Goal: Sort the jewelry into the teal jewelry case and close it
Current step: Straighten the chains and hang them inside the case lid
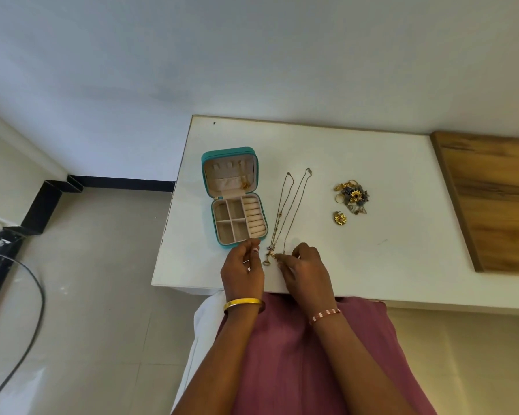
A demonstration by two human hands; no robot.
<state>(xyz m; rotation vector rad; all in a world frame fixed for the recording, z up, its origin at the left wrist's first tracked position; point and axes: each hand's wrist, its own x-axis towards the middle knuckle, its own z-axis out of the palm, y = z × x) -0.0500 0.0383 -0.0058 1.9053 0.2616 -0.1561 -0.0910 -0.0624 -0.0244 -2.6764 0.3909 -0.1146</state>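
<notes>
Pinching the thin gold chain necklaces' pendant end, my right hand should lift slowly; left hand fingers curl, whether holding anything I cannot tell.

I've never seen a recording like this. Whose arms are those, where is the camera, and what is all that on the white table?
There is no machine here: a person wears one wide-angle camera on the head, looking down at their own two bare hands. That is why the arms reach in from the bottom of the picture.

On the white table stands a teal jewelry case, open, with empty compartments in its base and one gold chain hanging in its lid. Beside it lie two long chain necklaces, stretched out. Farther right is a small heap of rings and earrings, with one gold earring lying apart.

The right hand pinches the necklaces' near end, by the pendants. The left hand has curled fingers close to the case; whether it holds anything I cannot tell.
</notes>
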